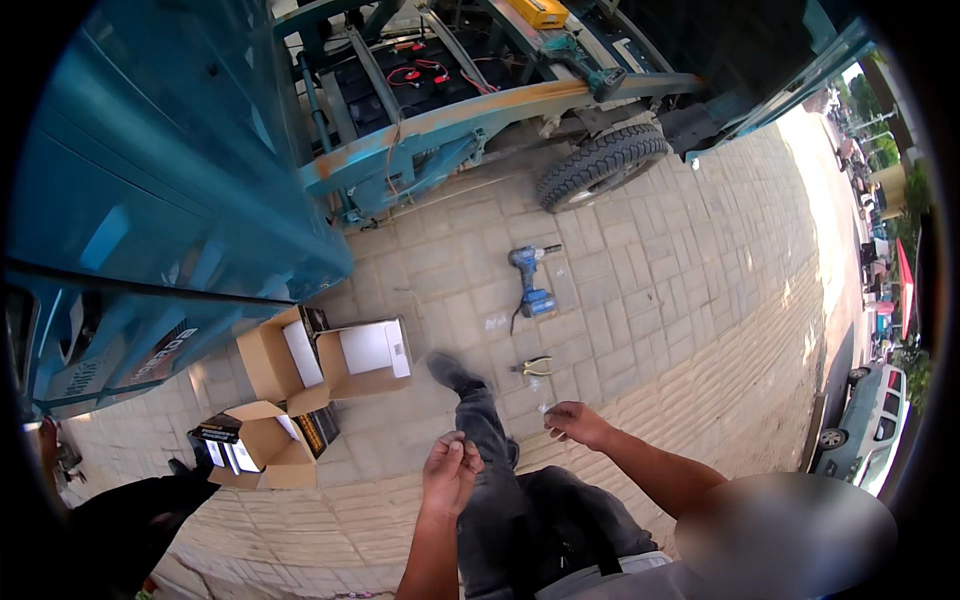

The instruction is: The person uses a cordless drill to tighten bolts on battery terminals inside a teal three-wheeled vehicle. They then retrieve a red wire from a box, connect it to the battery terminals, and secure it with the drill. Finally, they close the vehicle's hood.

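Observation:
My left hand (452,474) is raised over my dark trousers, its fingers curled together at the tips. Whatever lies between them, if anything, is hidden. My right hand (577,424) pinches with thumb and fingers; a tiny whitish bit shows by the fingertips, too small to name. Just beyond it, a pair of pliers (537,367) with yellowish handles lies on the paving. Farther off lies a blue cordless power tool (532,283) with a dark bit. Neither hand touches the pliers or the power tool.
Opened cardboard boxes (373,382) stand at left beside a teal truck cab (180,190). Ahead runs the truck's frame (450,115), with a tyre (605,165), red cables (432,70), a green cordless tool (590,72) and a yellow box (540,12). Someone in dark clothes (135,525) is at lower left.

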Motion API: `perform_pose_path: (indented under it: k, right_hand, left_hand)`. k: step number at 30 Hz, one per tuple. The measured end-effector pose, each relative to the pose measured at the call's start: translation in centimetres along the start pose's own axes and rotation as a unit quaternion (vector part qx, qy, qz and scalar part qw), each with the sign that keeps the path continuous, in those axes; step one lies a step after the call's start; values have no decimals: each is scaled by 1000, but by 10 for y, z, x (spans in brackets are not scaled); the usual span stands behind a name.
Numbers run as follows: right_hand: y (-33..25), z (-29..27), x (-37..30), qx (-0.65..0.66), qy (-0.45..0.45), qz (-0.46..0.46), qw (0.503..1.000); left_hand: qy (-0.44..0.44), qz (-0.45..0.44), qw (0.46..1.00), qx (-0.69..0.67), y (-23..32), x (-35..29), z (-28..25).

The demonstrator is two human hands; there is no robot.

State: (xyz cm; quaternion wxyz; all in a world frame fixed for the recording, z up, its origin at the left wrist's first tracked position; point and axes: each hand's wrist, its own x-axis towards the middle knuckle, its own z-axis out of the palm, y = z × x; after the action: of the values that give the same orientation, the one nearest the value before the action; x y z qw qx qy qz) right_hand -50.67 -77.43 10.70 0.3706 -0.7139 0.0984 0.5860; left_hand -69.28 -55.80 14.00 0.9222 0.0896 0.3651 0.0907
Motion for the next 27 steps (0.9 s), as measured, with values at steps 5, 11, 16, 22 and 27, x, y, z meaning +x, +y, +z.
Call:
perform_pose_path:
  k: [5, 11, 16, 22, 27]
  right_hand:
    - [-95, -23, 44, 6, 31, -15, 999]
    - [-235, 7, 41, 56, 37, -181, 981]
    - [-324, 22, 36, -96, 53, -388, 915]
    - [-411, 14, 93, -220, 70, -500, 835]
    - [-465, -33, 146, -279, 57, -486, 826]
  left_hand:
    - [25, -15, 999, 30, 50, 76, 71]
    - [-33, -18, 999, -19, 103, 153, 105]
    - [-25, -34, 998, -36, 136, 200, 156]
    - [70, -11, 996, -44, 162, 265, 208]
    - [96, -43, 994, -18, 172, 336, 253]
